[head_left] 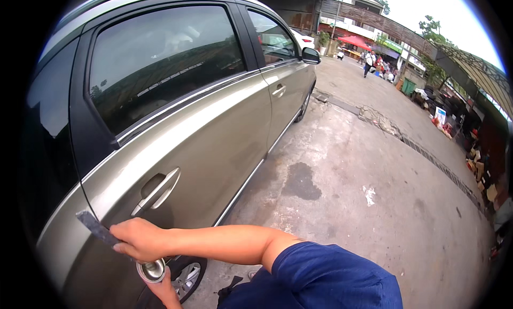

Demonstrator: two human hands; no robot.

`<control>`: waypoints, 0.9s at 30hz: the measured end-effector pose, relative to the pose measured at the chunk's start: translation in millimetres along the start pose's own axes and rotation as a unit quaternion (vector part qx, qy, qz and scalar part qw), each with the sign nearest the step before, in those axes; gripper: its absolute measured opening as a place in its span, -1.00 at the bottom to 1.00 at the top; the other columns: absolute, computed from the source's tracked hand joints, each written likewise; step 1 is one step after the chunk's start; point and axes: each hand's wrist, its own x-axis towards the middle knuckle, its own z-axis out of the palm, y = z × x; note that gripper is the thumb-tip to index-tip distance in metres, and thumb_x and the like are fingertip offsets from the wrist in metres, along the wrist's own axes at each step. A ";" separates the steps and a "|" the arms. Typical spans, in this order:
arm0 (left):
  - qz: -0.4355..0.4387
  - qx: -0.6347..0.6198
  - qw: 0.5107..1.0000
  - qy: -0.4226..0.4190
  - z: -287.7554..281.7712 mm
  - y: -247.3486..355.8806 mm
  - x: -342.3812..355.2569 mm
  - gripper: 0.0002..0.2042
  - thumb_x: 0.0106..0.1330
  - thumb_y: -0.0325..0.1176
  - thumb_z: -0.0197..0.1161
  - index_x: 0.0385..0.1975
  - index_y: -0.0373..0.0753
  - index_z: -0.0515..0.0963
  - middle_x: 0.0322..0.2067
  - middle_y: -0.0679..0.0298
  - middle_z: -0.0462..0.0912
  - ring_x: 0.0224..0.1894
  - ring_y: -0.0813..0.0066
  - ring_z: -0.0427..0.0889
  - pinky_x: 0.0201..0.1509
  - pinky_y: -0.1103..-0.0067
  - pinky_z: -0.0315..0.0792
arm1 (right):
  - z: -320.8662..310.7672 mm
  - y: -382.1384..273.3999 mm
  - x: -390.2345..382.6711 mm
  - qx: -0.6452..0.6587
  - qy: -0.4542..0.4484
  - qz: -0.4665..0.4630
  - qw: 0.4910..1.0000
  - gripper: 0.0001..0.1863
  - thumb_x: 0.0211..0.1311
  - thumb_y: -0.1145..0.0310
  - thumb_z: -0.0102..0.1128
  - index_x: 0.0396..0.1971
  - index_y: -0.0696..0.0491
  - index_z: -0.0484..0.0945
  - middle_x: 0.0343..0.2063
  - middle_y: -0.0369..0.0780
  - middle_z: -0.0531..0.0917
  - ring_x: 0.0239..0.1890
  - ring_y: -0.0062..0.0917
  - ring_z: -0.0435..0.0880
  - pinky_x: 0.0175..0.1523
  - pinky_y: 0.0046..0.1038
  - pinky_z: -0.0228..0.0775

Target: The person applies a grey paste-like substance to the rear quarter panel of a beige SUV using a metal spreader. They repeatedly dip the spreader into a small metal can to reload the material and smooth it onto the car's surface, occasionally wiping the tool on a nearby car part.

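Note:
I stand beside a grey-green car (214, 132), close to its rear door. My right hand (138, 239), on a bare forearm coming out of a blue sleeve, grips a flat dark grey strip (95, 227) and holds it against the body panel just behind the rear door. The silver door handle (157, 188) is right above that hand. Below it, my left hand (164, 290) comes up from the lower edge and holds a small round metal tin (152, 270), its open top facing up. A rear wheel (187, 277) shows behind the hands.
Worn concrete ground (363, 213) with a dark wet patch (300, 182) stretches to the right. A drain grate (438, 162) crosses it. Far back are a white car (303, 39), a red canopy (355, 40), walking people and stalls with boxes along the right.

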 end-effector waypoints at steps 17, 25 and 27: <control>-0.103 -0.037 0.974 -0.197 -12.5 -40.3 -29.4 -0.13 -0.16 -0.55 0.51 0.28 -0.31 0.24 0.17 0.21 0.42 0.20 0.36 0.41 0.35 0.41 0.23 | -56.4 -16.2 -29.8 0.149 -0.112 0.074 0.980 -0.74 0.16 0.36 0.32 -0.45 0.20 0.44 -0.63 -0.08 0.56 -0.51 -0.22 0.60 -0.39 -0.27 0.35; -0.084 0.007 0.981 -0.174 -20.0 -6.2 -21.4 -0.18 -0.15 -0.57 0.49 0.24 -0.32 0.29 0.11 0.21 0.48 0.14 0.39 0.47 0.30 0.44 0.29 | -28.6 -29.4 -14.3 0.102 -0.245 -0.017 0.964 -0.70 0.14 0.31 0.32 -0.51 0.19 0.41 -0.62 -0.05 0.52 -0.47 -0.10 0.55 -0.35 -0.22 0.32; -0.088 0.035 0.984 -0.149 -16.8 17.7 -27.6 -0.18 -0.15 -0.55 0.52 0.23 -0.32 0.29 0.08 0.22 0.50 0.13 0.41 0.48 0.28 0.46 0.31 | -43.9 -21.1 -4.1 0.110 -0.168 0.036 0.979 -0.78 0.18 0.34 0.31 -0.37 0.18 0.51 -0.54 -0.09 0.62 -0.48 -0.32 0.63 -0.35 -0.36 0.41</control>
